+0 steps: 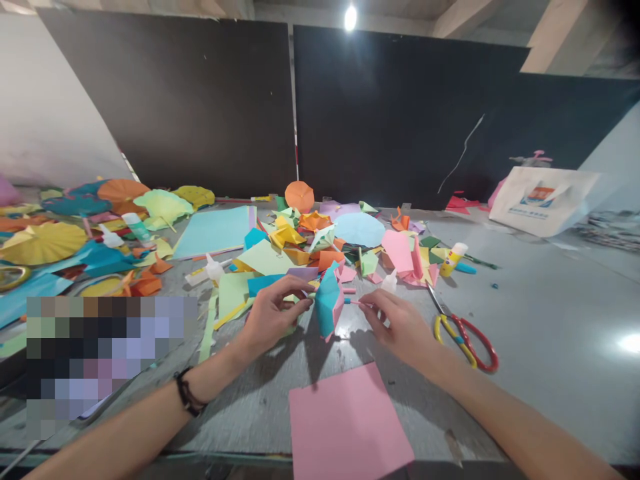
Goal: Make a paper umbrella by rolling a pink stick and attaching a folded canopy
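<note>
My left hand (274,313) is closed in a pinch on a folded blue and pink paper piece (329,301), held upright just above the grey table (540,313). My right hand (400,325) is closed on a thin pink paper stick (356,302), whose tip points at the folded piece. A flat pink paper sheet (347,421) lies on the table right in front of me, below both hands. A dark band circles my left wrist.
Yellow and red scissors (463,332) lie right of my right hand. A glue bottle (453,259) and a heap of coloured paper scraps (300,250) sit behind. Paper umbrellas (45,241) fill the left side. A white bag (543,199) stands far right. Black panels back the table.
</note>
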Demonstrator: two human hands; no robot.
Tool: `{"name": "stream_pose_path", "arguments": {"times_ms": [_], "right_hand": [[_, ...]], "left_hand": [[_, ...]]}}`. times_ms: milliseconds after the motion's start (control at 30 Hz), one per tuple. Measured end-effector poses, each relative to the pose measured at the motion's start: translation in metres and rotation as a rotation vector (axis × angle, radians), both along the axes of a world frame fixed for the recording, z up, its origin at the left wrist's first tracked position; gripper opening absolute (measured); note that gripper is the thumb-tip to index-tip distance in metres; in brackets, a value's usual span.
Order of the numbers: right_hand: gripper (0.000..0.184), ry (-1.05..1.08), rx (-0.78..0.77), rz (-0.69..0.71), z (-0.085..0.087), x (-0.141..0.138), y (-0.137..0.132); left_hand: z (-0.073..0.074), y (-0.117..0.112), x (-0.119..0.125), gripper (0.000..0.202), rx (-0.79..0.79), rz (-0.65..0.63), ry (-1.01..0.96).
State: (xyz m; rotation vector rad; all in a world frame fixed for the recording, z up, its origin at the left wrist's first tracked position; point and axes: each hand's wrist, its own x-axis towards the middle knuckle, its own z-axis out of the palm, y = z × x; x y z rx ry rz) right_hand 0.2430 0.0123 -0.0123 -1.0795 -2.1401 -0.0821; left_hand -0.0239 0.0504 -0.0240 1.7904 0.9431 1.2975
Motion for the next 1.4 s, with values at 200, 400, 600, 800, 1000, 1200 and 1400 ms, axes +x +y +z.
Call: {"name": "stream_pose_path", "arguments": {"times_ms": [200, 400, 600, 800, 1000, 1200, 1400], "right_hand": [[0.01, 0.016, -0.014, 0.003, 0.002, -0.001, -0.001], [0.012, 0.028, -0.005, 0.042, 0.0, 0.0, 0.001], [0.016, 0.006, 0.012, 0.071, 0.001, 0.002, 0.001], [0.014, -0.019, 0.038, 0.084, 0.002, 0.004, 0.001], [0.015, -0.027, 0.032, 0.092, 0.003, 0.002, -0.001], [0.015, 0.001, 0.034, 0.066, 0.0, 0.002, 0.001], [0.013, 0.017, 0.026, 0.083, 0.002, 0.001, -0.001]], "left_hand": [[-0.001, -0.002, -0.001, 0.011, 0.083, 0.078, 0.012], [0.0, -0.004, -0.001, 0.012, 0.123, 0.064, 0.01], [-0.003, -0.002, -0.002, 0.011, 0.113, 0.023, 0.032], [-0.003, -0.002, -0.002, 0.011, 0.079, 0.0, 0.015], [0.003, -0.005, 0.002, 0.006, 0.12, -0.031, 0.04], [0.009, -0.008, 0.001, 0.007, 0.097, -0.042, 0.097], [0.008, -0.009, 0.003, 0.014, -0.016, -0.102, -0.029]]}}
